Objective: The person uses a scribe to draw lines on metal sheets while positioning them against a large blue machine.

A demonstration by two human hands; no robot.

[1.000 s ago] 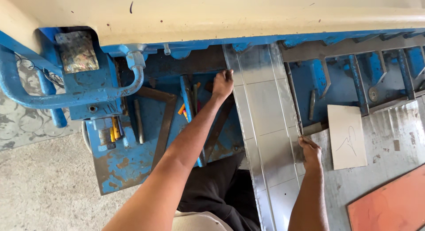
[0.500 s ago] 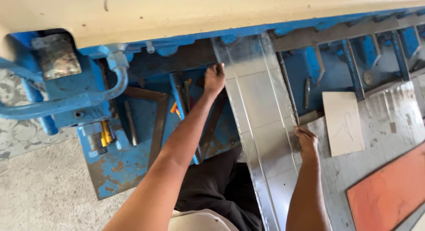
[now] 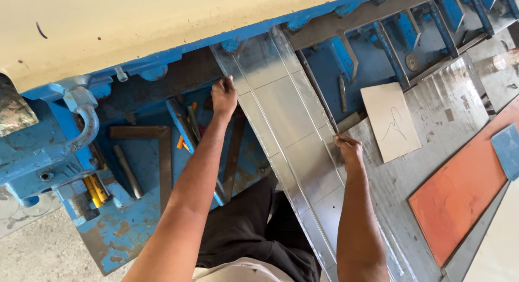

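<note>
The long metal sheet (image 3: 292, 131) lies between my hands, its far end already under the blue machine (image 3: 48, 152), most of it not yet in. Its long axis runs from me toward the machine. My left hand (image 3: 224, 96) clamps the far left edge; my right hand (image 3: 348, 151) grips the nearer right edge (beside the scribbled card (image 3: 390, 122)).

The far end of the metal sheet (image 3: 286, 125) runs under the cream machine beam (image 3: 135, 28) and is hidden there; its near end is cut off by the bottom edge. The left hand (image 3: 223, 96) curls over the sheet's edge, fingertips out of sight. The orange panel (image 3: 459, 190) and blue pad (image 3: 508, 149) run off the right side. Small tools in the blue tray (image 3: 130, 228) are too small to tell.
</note>
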